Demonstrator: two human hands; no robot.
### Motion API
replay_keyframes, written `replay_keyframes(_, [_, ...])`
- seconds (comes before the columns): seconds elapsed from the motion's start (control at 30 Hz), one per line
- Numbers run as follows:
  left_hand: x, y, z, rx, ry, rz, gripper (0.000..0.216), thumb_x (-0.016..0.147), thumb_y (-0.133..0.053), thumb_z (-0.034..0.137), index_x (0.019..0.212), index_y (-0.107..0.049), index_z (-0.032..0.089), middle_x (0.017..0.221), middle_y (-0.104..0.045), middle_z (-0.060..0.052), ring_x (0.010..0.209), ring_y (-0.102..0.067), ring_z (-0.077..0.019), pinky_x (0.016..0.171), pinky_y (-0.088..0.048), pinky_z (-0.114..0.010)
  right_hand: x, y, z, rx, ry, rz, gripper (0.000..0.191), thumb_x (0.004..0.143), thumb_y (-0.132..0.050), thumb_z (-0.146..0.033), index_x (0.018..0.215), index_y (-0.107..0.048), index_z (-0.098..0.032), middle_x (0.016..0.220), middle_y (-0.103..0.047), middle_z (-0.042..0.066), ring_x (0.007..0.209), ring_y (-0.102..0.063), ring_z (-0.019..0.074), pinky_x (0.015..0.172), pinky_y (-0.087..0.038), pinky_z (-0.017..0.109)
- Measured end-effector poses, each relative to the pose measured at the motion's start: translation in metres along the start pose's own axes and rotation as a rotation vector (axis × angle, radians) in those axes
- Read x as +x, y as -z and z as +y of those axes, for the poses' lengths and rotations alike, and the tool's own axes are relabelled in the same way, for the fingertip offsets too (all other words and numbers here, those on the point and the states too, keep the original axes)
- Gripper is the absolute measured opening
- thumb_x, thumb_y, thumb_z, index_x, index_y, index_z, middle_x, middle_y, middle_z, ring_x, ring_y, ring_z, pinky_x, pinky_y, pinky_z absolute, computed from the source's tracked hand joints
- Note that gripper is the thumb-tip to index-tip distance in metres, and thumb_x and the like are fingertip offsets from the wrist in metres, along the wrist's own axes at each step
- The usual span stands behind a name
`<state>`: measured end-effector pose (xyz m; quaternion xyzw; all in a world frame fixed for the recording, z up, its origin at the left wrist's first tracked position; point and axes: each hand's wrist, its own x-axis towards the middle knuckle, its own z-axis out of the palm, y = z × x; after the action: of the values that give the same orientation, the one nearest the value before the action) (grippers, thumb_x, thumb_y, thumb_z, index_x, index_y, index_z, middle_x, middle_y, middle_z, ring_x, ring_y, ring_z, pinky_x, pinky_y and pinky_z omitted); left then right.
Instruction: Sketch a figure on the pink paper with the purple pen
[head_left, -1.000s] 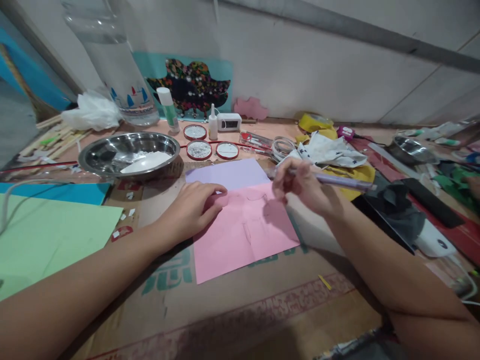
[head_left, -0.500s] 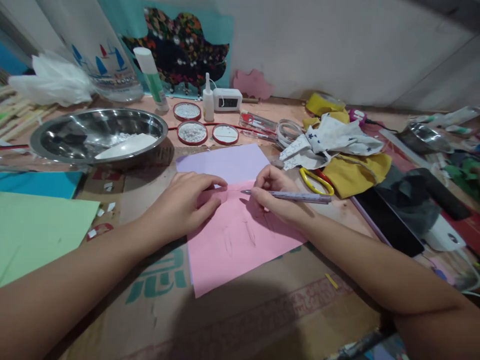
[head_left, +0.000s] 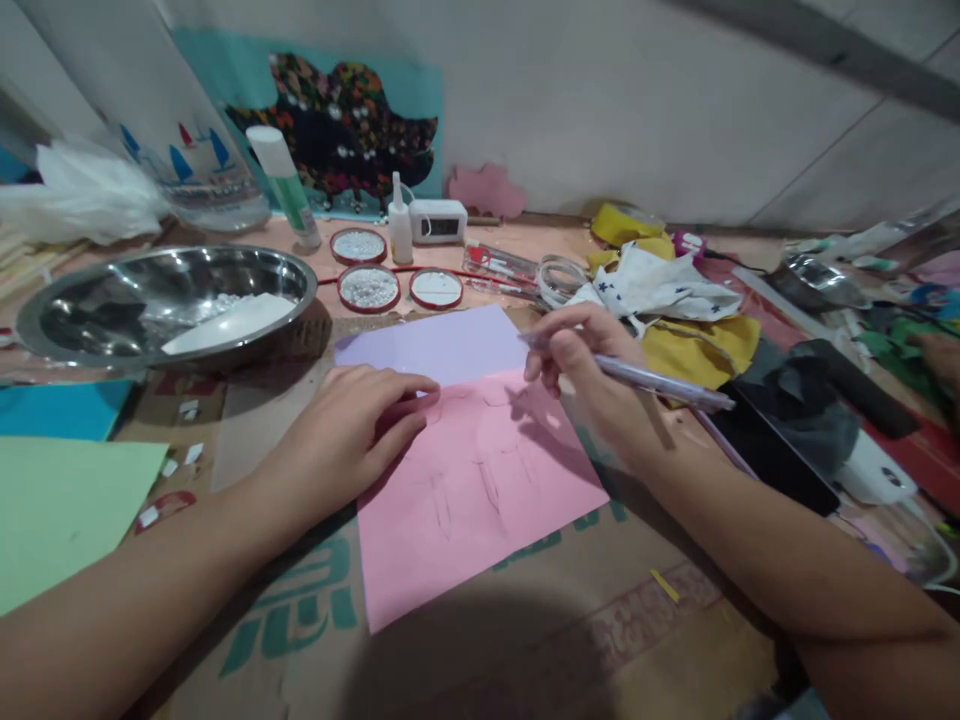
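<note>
Pink paper (head_left: 465, 500), marked with faint dark lines, lies over a lavender sheet (head_left: 442, 345) whose far part shows beyond it, both on flattened cardboard (head_left: 525, 640). The left hand (head_left: 360, 420) rests part-open on the pink sheet's left side, thumb and forefinger spread apart, grasping no tool. Closed round a slim pen (head_left: 667, 382), the right hand (head_left: 604, 400) holds its tip apparently clear of the paper, near the far right. For clean lines, I would spread the left fingers' pressure so both sheets lie flat, set the tip down lightly, and keep the right hand from shading the marks. Beyond sit red-rimmed dishes (head_left: 369, 288) and a steel bowl (head_left: 82, 310); a phone (head_left: 787, 460) lies right of the right forearm.
</note>
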<state>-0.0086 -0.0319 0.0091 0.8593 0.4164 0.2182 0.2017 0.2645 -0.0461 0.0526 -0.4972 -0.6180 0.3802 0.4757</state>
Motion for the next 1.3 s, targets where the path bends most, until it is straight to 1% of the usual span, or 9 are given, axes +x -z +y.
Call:
replay_keyframes(0.1, [0.001,0.001,-0.002,0.041,-0.003,0.052,0.032,0.1,-0.05,0.044,0.114,-0.073,0.027,0.103,-0.079,-0.006,0.095,-0.07,-0.0287,0.088,-0.047,-0.045,0.019,0.036,-0.006,-0.121,0.071,0.127,0.057,0.092,-0.055,-0.08,0.109,-0.063,-0.026,0.084,-0.073,0.004,0.068,-0.061,0.0175,0.062,-0.05,0.032])
replay_keyframes(0.17, [0.003,0.001,-0.004,0.065,-0.007,0.07,0.031,0.1,-0.048,0.041,0.11,-0.074,0.026,0.1,-0.079,-0.006,0.093,-0.071,-0.0288,0.085,-0.046,-0.045,0.03,0.061,-0.004,-0.226,0.092,0.141,0.057,0.094,-0.051,-0.079,0.102,-0.065,-0.024,0.079,-0.072,0.004,0.066,-0.06,0.0175,0.066,-0.05,0.032])
replay_keyframes(0.3, [0.004,0.0,-0.007,0.069,-0.014,0.081,0.031,0.099,-0.049,0.04,0.11,-0.074,0.025,0.105,-0.078,-0.008,0.098,-0.07,-0.029,0.087,-0.047,-0.046,0.04,0.088,0.015,-0.569,0.07,0.026,0.032,0.095,-0.065,-0.052,0.088,-0.063,-0.022,0.085,-0.073,0.005,0.076,-0.063,0.0199,0.074,-0.048,0.033])
replay_keyframes(0.43, [0.005,-0.003,-0.01,0.097,-0.009,0.084,0.032,0.099,-0.05,0.039,0.112,-0.074,0.023,0.108,-0.075,-0.009,0.101,-0.067,-0.0295,0.088,-0.048,-0.046,0.038,0.074,0.041,-0.634,0.22,-0.131,0.016,0.091,-0.067,-0.032,0.094,-0.055,-0.022,0.115,-0.072,0.01,0.103,-0.066,0.0245,0.091,-0.047,0.037])
replay_keyframes(0.53, [0.004,-0.004,-0.009,0.116,-0.009,0.084,0.031,0.099,-0.049,0.038,0.112,-0.074,0.023,0.107,-0.075,-0.01,0.101,-0.066,-0.0287,0.091,-0.05,-0.046,0.036,0.056,0.056,-0.665,0.251,-0.232,0.015,0.088,-0.063,-0.021,0.084,-0.049,-0.023,0.101,-0.072,0.008,0.094,-0.063,0.0234,0.085,-0.047,0.036])
replay_keyframes(0.7, [0.0,-0.001,-0.011,0.204,0.023,0.119,0.039,0.101,-0.047,0.043,0.122,-0.071,0.02,0.128,-0.071,-0.015,0.119,-0.065,-0.0336,0.103,-0.049,-0.054,0.038,0.051,0.066,-0.748,0.267,-0.167,0.016,0.089,-0.053,-0.011,0.08,-0.048,-0.024,0.086,-0.066,0.008,0.086,-0.056,0.0243,0.084,-0.042,0.037])
replay_keyframes(0.83, [0.011,0.005,-0.024,0.267,0.128,0.095,0.066,0.094,-0.057,0.06,0.141,-0.059,0.014,0.154,-0.055,-0.022,0.141,-0.052,-0.0419,0.115,-0.042,-0.062,0.04,0.058,0.07,-0.784,0.263,-0.122,0.012,0.089,-0.053,-0.01,0.088,-0.053,-0.022,0.089,-0.066,0.01,0.089,-0.056,0.0252,0.084,-0.041,0.037])
replay_keyframes(1.03, [0.028,0.012,-0.036,0.127,0.041,0.028,0.066,0.092,-0.062,0.061,0.142,-0.058,0.018,0.149,-0.061,-0.019,0.141,-0.053,-0.0378,0.119,-0.039,-0.059,0.041,0.059,0.073,-0.82,0.261,-0.103,0.009,0.091,-0.054,-0.012,0.092,-0.057,-0.021,0.093,-0.069,0.011,0.091,-0.059,0.0255,0.085,-0.042,0.036])
replay_keyframes(1.3, [0.003,0.015,-0.012,0.099,-0.044,0.012,0.048,0.096,-0.064,0.047,0.138,-0.063,0.024,0.134,-0.067,-0.014,0.126,-0.062,-0.0326,0.11,-0.049,-0.052,0.042,0.06,0.074,-0.86,0.263,-0.084,0.009,0.093,-0.055,-0.015,0.098,-0.061,-0.018,0.099,-0.072,0.014,0.094,-0.063,0.026,0.084,-0.043,0.035])
